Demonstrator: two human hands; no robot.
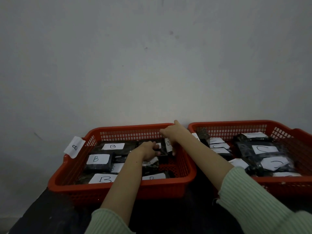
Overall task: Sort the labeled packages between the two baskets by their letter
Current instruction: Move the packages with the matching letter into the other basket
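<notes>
White paper tag marked B (74,147) hangs off far-left corner of left red plastic mesh basket (70,168). Inside it, dark wrapped packages with white B labels (98,159) lie flat, covering left and near parts; bare mesh floor shows near-right. Left hand (148,150), fingers curled, grips a dark package (163,152) at far middle of this basket. Right hand (173,132) reaches across to the basket's far-right corner, fingers bent over a B-labelled package (168,144) leaning on the wall; firm hold or mere touch, cannot tell. Right red plastic mesh basket (287,129), just beside, holds dark packages with white C labels (265,149). Pale green ribbed sleeves (253,200) nearest
</notes>
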